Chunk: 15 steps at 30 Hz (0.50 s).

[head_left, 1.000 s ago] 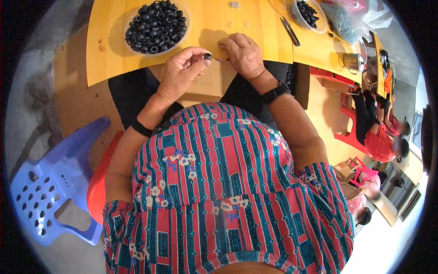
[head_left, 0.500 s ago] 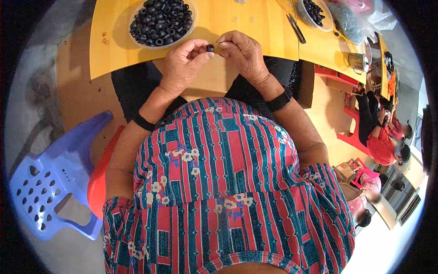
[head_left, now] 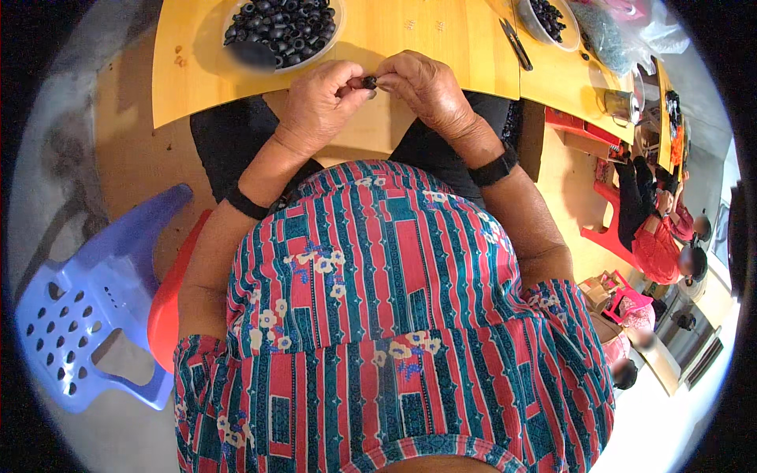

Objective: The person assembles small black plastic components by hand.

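Over the table's front edge, my left hand (head_left: 322,102) pinches a small black plastic piece (head_left: 368,82) between thumb and fingertips. The thumb and fingertips of my right hand (head_left: 430,91) are pressed together against the other side of that piece. Whatever the right fingers hold is too small and covered to make out. Just beyond my left hand stands a clear round bowl (head_left: 341,30) full of black, hollow, ring-like pieces (head_left: 292,31).
Black-handled thread snips (head_left: 516,45) lie on the yellow table (head_left: 441,63) at right. Farther right are a second bowl (head_left: 574,41) of black pieces, plastic bags (head_left: 658,31) and a metal mug (head_left: 621,106). A blue plastic chair (head_left: 87,315) stands at left; people in red sit at right.
My two hands have come together, and the right fingertips now meet the black piece in my left hand. The view has shifted slightly.
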Tool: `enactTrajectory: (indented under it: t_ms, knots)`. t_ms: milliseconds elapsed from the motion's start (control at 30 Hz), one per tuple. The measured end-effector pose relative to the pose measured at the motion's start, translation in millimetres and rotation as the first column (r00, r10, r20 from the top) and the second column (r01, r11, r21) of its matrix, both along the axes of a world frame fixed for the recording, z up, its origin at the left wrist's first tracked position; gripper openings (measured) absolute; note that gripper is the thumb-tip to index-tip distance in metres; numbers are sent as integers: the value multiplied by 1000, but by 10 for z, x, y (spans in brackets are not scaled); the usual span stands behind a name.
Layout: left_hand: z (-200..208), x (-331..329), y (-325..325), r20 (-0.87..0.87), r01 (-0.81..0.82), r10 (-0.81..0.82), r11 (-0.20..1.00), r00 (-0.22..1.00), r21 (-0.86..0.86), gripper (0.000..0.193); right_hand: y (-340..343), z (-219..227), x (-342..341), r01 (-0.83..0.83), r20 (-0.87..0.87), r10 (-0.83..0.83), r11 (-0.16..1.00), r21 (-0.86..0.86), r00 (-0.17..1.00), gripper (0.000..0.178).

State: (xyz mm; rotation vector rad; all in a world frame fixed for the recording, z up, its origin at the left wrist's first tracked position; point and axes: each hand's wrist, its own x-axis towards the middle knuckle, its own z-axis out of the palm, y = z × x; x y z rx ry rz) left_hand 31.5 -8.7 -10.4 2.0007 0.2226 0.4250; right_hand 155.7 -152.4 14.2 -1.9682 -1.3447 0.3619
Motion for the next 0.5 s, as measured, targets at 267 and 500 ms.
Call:
enactTrajectory:
  t_ms: [267,500]
  knots:
    - [40,-3,-14,-29,45,-43,997,999,57,18,15,60,110,-175,254,197,979,-104,947,12]
    - [61,-16,-39,36,47,-48,999,998,21,19,17,97,140,-166,42,167,986,-13,985,14]
